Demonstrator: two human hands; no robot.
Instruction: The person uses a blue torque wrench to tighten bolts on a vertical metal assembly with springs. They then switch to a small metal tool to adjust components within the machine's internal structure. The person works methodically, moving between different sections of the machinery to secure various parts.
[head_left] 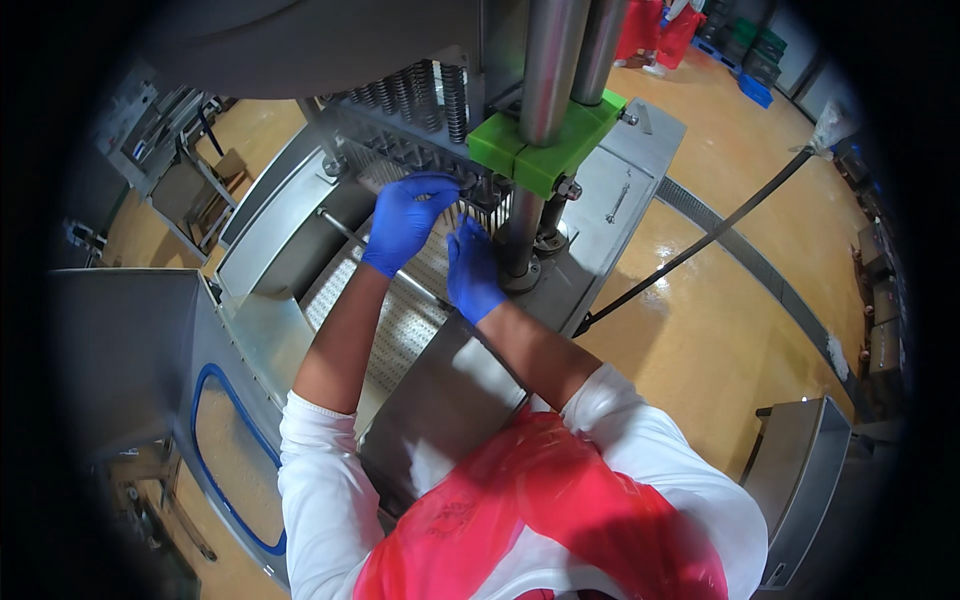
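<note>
Both of my hands wear blue gloves and reach into a large steel machine, under its head with a row of coil springs (455, 105). My left hand (400, 222) is raised to the underside of the head, its fingers closed together at the fittings above the thin metal needles (487, 215). Just below and to the right, my right hand (474, 270) has its fingers bent closed beside those needles. Whatever lies in the fingertips is too small to make out. Beneath my wrists runs a perforated white conveyor bed (395, 335), crossed by a thin steel rod (418, 288).
A green block (545, 150) clamps thick steel posts (552, 70) right of my hands. A wrench (618, 203) lies on the steel top. A black hose (700, 235) slants over the floor. A blue-edged guard panel (205, 440) stands left. Other people in red aprons (655, 35) are far off.
</note>
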